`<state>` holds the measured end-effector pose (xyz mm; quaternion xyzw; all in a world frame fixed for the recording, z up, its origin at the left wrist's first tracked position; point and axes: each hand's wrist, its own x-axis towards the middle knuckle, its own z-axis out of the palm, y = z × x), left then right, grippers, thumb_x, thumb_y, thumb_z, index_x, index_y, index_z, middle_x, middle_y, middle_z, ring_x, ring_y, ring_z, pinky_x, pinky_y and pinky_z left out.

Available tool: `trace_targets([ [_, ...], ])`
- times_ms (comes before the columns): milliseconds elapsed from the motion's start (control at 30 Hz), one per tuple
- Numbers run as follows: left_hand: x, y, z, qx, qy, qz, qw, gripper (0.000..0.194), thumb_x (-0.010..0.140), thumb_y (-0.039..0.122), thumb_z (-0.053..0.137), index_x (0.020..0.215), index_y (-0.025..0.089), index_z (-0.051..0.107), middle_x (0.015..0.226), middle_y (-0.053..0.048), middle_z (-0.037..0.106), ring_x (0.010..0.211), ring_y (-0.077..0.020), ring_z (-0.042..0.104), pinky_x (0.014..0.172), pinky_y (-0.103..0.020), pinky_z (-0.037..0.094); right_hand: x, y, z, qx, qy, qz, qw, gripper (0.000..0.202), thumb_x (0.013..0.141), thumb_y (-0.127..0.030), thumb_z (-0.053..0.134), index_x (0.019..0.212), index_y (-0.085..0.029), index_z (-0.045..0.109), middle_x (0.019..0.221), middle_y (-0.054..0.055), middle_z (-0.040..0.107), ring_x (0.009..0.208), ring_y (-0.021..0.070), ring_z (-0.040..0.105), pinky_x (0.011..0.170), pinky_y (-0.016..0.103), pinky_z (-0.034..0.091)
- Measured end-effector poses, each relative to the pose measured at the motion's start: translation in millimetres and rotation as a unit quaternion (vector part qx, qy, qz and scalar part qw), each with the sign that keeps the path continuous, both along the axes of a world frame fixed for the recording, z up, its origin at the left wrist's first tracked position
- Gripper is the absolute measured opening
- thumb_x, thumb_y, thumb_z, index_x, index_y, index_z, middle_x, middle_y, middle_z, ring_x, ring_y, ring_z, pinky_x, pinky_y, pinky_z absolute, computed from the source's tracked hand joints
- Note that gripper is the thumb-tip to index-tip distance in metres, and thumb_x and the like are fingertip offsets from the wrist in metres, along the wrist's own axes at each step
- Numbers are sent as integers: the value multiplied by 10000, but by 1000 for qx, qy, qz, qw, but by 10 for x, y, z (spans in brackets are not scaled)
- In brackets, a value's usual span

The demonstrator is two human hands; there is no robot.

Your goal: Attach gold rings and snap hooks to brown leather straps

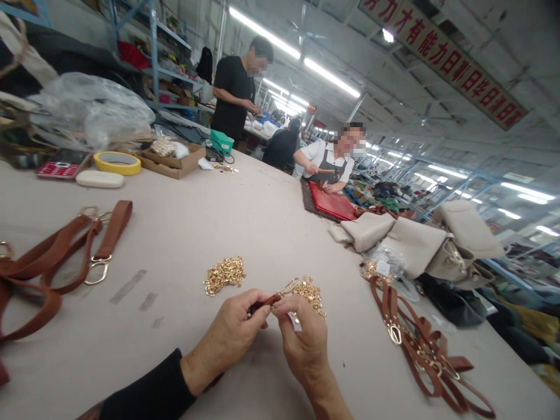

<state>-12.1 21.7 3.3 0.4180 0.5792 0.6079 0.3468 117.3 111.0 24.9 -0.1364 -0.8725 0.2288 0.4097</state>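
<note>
My left hand (231,329) is closed on a brown leather strap (271,300), pinching it near its end. A gold metal clasp (289,286) sticks out beyond the strap's end. My right hand (306,341) meets the left there, thumb and fingers pinched at the strap's end; whatever small piece they hold is hidden. Just behind the right fingers lies a pile of small gold metal pieces (311,293). Another gold pile (225,274) rests on the table, beyond my left hand.
Brown straps with gold buckles lie at left (65,251) and right (422,353). Yellow tape (117,163), a calculator (62,164) and a cardboard tray (175,162) sit at the back left. Beige bags (415,242) line the right edge. Across the table a co-worker (330,160) holds a hammer.
</note>
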Motion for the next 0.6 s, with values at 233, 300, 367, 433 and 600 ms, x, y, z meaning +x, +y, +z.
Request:
trace_targets([
  [233,9,-23,58,9,33,4,999,211,894,323,521,897,189,685,781,-26,654,700,-165,610,658,-235,473,-40,-42,-70,-169,10,-54,984,39,863,-223,606,830,-204,596,813,23,663,780,151,642,737,271,512],
  [300,0,-21,75,10,18,-7,1000,220,893,338,526,911,194,691,756,-20,645,683,-163,597,654,-236,464,-75,-44,-87,-261,44,-46,963,89,835,-251,644,853,-201,573,805,10,632,753,139,626,710,263,520],
  [367,-6,-9,84,10,1,-15,1000,202,872,343,562,895,193,694,743,-13,635,689,-161,581,658,-239,451,-74,-37,-97,-339,80,-29,937,169,803,-285,679,884,-211,550,807,-3,606,741,134,619,691,262,531],
  [433,6,0,93,8,-18,-12,1000,174,837,341,616,831,185,692,716,-5,623,688,-158,562,649,-242,433,-31,-34,-121,-378,93,-10,921,230,771,-339,711,879,-225,544,785,-9,593,730,145,626,676,281,545],
  [600,30,-101,140,-17,-79,-20,997,273,824,457,667,807,185,683,701,-26,643,635,-173,595,583,-282,470,-336,-66,-486,-375,15,-36,926,288,776,-531,682,886,-272,618,733,29,625,725,223,660,616,371,570],
])
